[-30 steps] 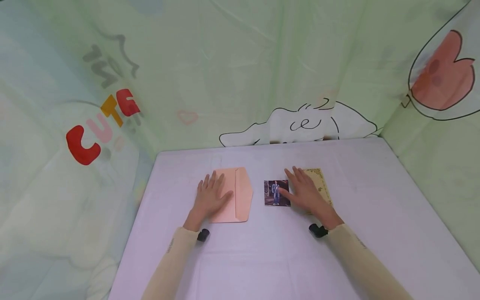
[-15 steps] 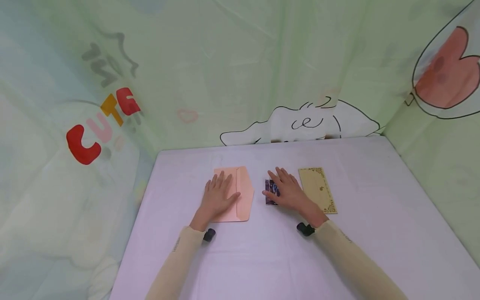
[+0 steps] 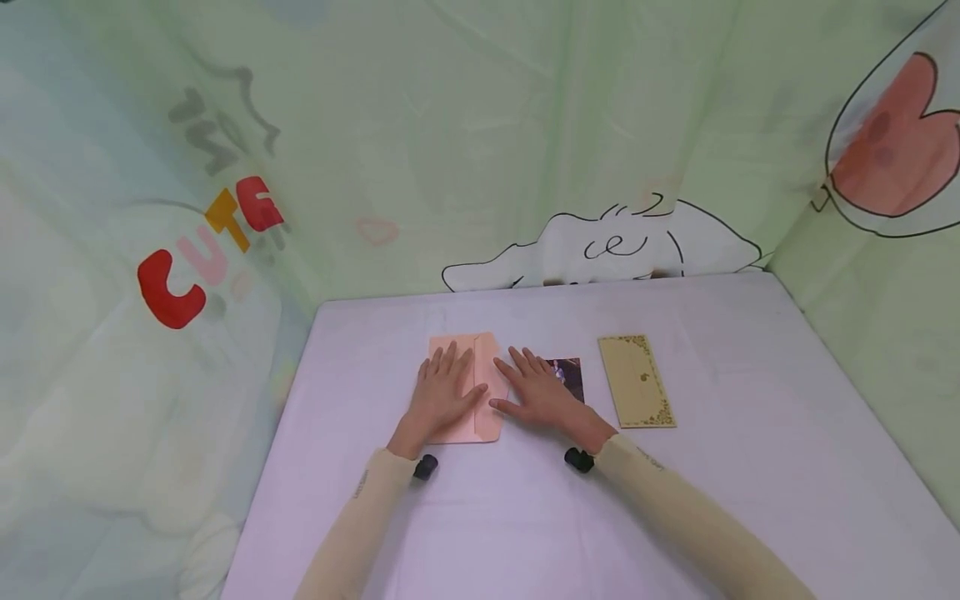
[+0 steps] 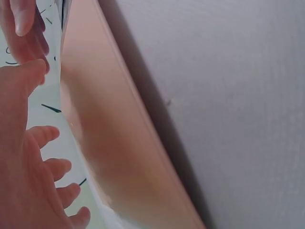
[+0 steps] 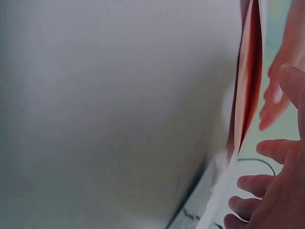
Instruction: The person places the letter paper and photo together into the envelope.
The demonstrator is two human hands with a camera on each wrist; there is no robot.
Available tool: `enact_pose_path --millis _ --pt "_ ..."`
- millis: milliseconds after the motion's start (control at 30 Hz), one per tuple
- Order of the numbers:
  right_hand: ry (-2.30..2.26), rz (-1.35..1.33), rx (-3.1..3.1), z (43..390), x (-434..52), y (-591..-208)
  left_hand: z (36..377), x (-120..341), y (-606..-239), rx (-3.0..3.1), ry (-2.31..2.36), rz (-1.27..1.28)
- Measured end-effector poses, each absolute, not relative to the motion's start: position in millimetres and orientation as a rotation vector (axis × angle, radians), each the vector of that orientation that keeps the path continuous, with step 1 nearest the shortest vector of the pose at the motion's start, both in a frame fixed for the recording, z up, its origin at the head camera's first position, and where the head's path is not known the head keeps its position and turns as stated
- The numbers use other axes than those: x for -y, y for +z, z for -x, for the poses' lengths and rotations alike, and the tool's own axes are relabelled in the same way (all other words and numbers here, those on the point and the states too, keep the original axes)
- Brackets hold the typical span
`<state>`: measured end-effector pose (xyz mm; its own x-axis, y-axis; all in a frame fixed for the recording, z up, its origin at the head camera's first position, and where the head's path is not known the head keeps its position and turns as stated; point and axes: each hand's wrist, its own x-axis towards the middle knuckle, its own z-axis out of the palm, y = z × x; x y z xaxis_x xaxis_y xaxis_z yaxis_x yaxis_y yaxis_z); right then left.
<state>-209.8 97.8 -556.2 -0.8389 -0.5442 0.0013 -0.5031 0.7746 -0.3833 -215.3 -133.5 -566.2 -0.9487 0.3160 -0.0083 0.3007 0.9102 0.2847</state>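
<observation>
Left hand (image 3: 442, 398) spread, gripping nothing, over pink envelope (image 3: 459, 431); right hand (image 3: 542, 397) likewise, by its flap (image 3: 488, 354), part-hiding the photo (image 3: 570, 379); flat, light touch should avoid creasing; farther off, right, tan card (image 3: 636, 383) lies untouched

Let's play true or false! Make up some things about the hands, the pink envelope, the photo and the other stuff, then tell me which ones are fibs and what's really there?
1. The pink envelope is to the left of the photo. True.
2. The left hand is over the pink envelope. True.
3. The right hand is squeezed into a fist. False: the right hand has its fingers stretched out.
4. In the head view, the right hand hides part of the photo. True.
5. The tan card is under the left hand. False: the tan card lies to the right of the photo, with no hand on it.
</observation>
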Motion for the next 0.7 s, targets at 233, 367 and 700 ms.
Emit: enact_pose_path --millis 233,367,700 --pt "-0.508 0.951 -2.828 207.0 -86.6 -564.0 215.1 128.7 -562.9 -3.019 0.391 -0.493" --pt "-0.503 0.985 -2.837 206.3 -84.5 -563.5 216.1 128.0 -564.1 -3.011 0.367 -0.486" --pt "-0.417 0.992 -2.812 206.4 -81.7 -562.7 217.5 127.3 -566.5 -2.942 0.258 -0.483"
